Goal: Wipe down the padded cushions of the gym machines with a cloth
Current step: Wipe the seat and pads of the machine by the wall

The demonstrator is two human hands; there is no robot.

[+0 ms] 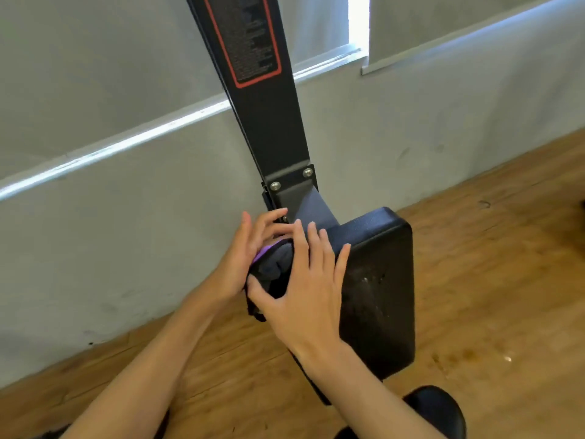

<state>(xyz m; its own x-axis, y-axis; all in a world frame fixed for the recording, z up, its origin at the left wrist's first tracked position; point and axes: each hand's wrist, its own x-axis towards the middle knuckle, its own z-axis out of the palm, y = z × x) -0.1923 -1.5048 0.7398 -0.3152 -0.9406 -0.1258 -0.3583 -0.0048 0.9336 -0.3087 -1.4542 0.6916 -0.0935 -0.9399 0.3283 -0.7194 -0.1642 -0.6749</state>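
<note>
We are working at the left edge of the black padded rectangular cushion [380, 280], which is fixed by a bolted bracket to a black metal upright post [272, 122] that carries a red-bordered warning label [250, 39]. A grey wall [110, 232] stands behind it and a wooden plank floor [490, 264] lies below. The dark bunched cloth with a purple edge [273, 269] sits between our two hands, against the cushion's left side and just below the bracket. Our left grip [243, 258], a bare hand, is curled round the cloth's far side. The right grip [304, 299] lies over the cloth with fingers straight and spread, reaching onto the cushion, and its thumb rests on the cloth's near edge. We judge that we are gathering or refolding the cloth before a wiping pass, since dull smears show near the middle of the pad. The next move calls for pressing the wad flat on the pad and sweeping it across the face and edges.
</note>
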